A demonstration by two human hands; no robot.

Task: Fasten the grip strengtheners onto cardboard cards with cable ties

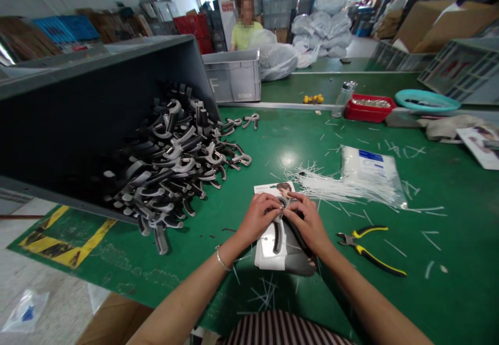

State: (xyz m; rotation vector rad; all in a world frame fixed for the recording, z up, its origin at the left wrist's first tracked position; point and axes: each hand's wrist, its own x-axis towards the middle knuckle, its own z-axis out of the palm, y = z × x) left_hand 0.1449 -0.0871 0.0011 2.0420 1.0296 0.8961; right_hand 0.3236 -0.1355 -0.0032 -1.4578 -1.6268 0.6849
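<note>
A black and grey hand grip strengthener (277,237) lies on a stack of printed cards (268,260) in front of me. My left hand (262,213) is closed, with fingertips pinching at its curved top. From the other side, my right hand (306,219) is closed at the same spot, thumb and fingers meeting the left fingertips. Whatever small piece may lie between the fingertips is hidden. White cable ties (327,185) are spread just beyond my right hand. To its right rest side cutters (360,243) with yellow and black handles, their jaws pointing left.
At left, a tipped grey crate (197,75) spills a heap of hand grips (183,153). A bag of cable ties (368,166), red tray (369,114), turquoise tray (409,93) and clear bottle (343,100) stand right. Across the table is a person (244,30) behind a grey bin (237,77).
</note>
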